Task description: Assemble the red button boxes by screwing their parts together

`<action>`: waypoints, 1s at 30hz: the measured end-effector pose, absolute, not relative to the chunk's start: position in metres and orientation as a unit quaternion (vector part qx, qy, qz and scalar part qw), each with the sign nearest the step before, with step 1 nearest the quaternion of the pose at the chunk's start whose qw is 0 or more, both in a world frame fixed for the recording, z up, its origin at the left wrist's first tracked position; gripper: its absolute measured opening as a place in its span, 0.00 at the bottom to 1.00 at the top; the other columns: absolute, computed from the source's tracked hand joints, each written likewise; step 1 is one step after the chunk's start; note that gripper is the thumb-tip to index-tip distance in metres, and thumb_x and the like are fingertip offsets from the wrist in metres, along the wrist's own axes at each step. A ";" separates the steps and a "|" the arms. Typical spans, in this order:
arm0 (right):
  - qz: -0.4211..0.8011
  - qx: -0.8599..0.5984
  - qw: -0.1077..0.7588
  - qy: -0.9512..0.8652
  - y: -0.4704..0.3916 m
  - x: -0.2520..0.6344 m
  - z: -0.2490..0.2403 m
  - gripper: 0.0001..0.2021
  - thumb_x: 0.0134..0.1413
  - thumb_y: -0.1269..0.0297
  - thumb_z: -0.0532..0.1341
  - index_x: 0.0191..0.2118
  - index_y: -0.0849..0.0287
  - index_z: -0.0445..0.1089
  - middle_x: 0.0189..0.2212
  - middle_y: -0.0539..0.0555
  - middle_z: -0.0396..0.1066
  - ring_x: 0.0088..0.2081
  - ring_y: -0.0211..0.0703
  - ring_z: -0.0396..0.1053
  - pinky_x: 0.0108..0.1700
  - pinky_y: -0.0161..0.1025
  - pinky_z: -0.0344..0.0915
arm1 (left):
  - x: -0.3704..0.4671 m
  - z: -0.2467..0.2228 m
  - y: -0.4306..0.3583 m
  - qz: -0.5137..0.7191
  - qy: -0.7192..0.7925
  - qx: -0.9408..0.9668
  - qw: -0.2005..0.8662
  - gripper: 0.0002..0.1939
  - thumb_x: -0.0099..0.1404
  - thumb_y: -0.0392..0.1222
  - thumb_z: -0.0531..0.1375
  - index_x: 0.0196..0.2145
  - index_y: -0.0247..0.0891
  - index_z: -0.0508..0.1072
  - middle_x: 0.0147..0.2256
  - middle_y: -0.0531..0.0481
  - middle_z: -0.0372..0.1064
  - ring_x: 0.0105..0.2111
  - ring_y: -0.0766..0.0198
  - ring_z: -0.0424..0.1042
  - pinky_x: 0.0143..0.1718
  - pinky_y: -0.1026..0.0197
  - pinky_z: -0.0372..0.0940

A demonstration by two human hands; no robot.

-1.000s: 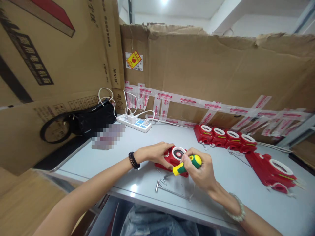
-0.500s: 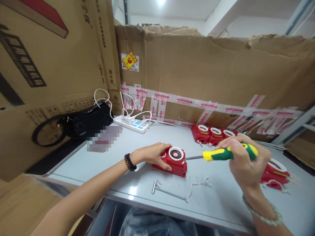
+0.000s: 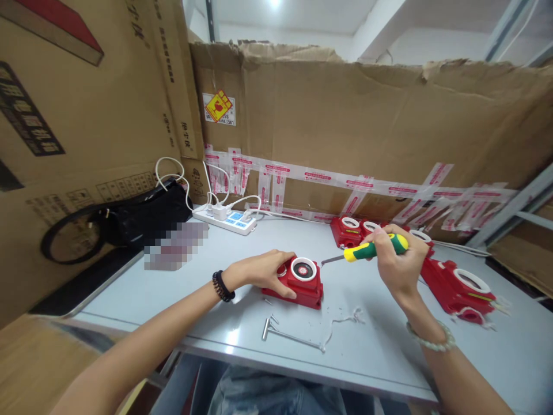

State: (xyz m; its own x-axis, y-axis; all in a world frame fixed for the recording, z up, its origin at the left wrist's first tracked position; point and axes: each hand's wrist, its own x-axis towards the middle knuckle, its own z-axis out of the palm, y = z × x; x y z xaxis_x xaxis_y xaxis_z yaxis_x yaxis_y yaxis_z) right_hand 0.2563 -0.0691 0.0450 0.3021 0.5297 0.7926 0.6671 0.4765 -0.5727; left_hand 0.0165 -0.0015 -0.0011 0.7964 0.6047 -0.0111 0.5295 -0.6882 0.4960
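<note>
A red housing with a white ring around a dark round centre (image 3: 305, 269) stands on the grey table. My left hand (image 3: 270, 272) grips its left side, thumb in front and fingers over the top. In my right hand (image 3: 400, 262) is a screwdriver (image 3: 367, 251) with a yellow and green handle. It is held almost level, its shaft pointing left, and the tip is at the housing's right upper edge; whether it touches a screw is too small to tell. In front of the housing lie a metal T-handle tool (image 3: 294, 339) and small screws (image 3: 273, 318).
Several similar red housings (image 3: 347, 231) stand at the back right, with another (image 3: 462, 291) at the right. A white power strip (image 3: 227, 220) with cables and a black bag (image 3: 147, 213) are at the back left. Cardboard (image 3: 324, 115) walls the rear. A white string (image 3: 341, 320) lies in front.
My right hand with the screwdriver has moved left and up, and the tip has shifted from the housing's right front to its rear right edge. My left hand keeps its hold.
</note>
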 end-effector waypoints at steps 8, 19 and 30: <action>-0.038 -0.509 0.627 -0.589 -0.065 0.255 0.041 0.11 0.50 0.66 0.57 0.19 0.60 0.66 0.13 0.46 0.63 0.15 0.33 0.60 0.19 0.33 0.57 | 0.017 0.000 -0.002 0.062 0.315 0.919 0.227 0.34 0.47 0.64 0.62 0.44 0.37 0.66 0.36 0.46 0.67 0.37 0.55 0.65 0.33 0.61 0.58; -0.026 -0.512 0.625 -0.589 -0.063 0.256 0.040 0.11 0.51 0.66 0.57 0.20 0.60 0.66 0.14 0.47 0.63 0.16 0.34 0.61 0.19 0.33 0.58 | 0.017 -0.003 0.000 0.073 0.300 0.922 0.233 0.31 0.48 0.61 0.64 0.42 0.38 0.65 0.35 0.48 0.66 0.35 0.57 0.65 0.33 0.62 0.58; -0.030 -0.518 0.615 -0.594 -0.063 0.254 0.040 0.11 0.50 0.65 0.58 0.19 0.59 0.66 0.14 0.47 0.65 0.17 0.35 0.62 0.22 0.34 0.60 | 0.017 -0.001 -0.002 0.072 0.307 0.920 0.234 0.32 0.47 0.61 0.64 0.44 0.38 0.65 0.38 0.46 0.66 0.37 0.55 0.65 0.35 0.61 0.59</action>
